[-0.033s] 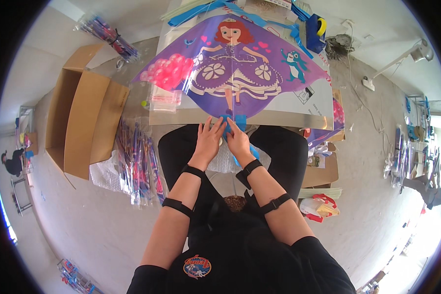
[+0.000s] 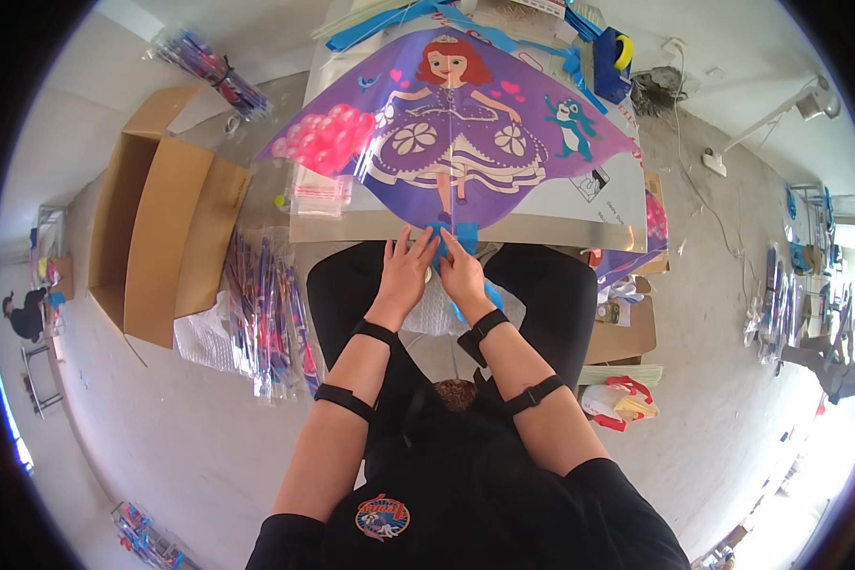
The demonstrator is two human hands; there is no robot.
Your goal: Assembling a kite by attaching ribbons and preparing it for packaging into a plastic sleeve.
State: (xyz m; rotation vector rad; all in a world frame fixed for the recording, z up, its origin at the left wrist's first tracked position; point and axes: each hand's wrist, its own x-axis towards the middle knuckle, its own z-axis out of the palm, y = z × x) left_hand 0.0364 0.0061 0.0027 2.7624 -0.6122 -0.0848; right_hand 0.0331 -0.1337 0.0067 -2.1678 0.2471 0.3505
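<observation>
A purple diamond-shaped kite [image 2: 427,190], printed with a red-haired princess, pink balloons and a small blue animal, lies flat on the board [image 2: 351,228] in front of me. At its lower tip is a blue ribbon [image 2: 466,234], part of which hangs down past the board's near edge beside my right wrist. My left hand [image 2: 406,273] rests there palm down, fingers stretched and a little apart, fingertips at the ribbon's left side. My right hand [image 2: 462,275] has its fingers together on the ribbon, close against the left. The fingertips' undersides are hidden.
An open cardboard box [image 2: 152,228] and plastic-wrapped kites [image 2: 266,313] stand at left. A blue tape dispenser [image 2: 612,66] sits at the board's far right, with more blue ribbons [image 2: 380,27] along the far edge. Another carton [image 2: 627,332] and a red-white bag [image 2: 619,403] are at right.
</observation>
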